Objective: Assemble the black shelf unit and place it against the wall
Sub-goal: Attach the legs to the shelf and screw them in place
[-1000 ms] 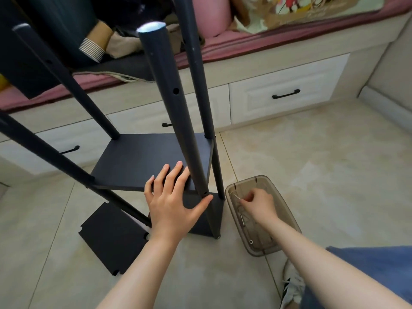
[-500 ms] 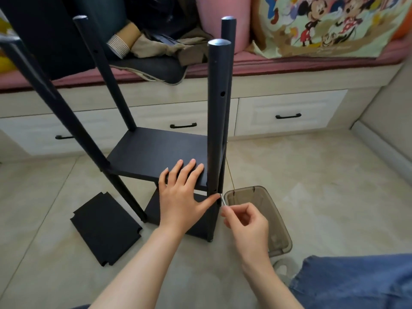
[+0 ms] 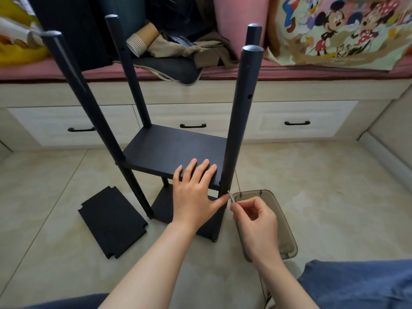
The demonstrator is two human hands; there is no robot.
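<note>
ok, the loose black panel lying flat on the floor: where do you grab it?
The near notched corner, coming from the person's side. The loose panel lies flat on the floor, so only edges are pinchable; the cutouts likely let fingertips under. Its right-hand corner sits close to the unit's post, so skip that one.

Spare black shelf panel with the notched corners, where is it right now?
In the head view, the flat black notched panel lies on the tiled floor at lower left, just left of the black shelf unit.
</note>
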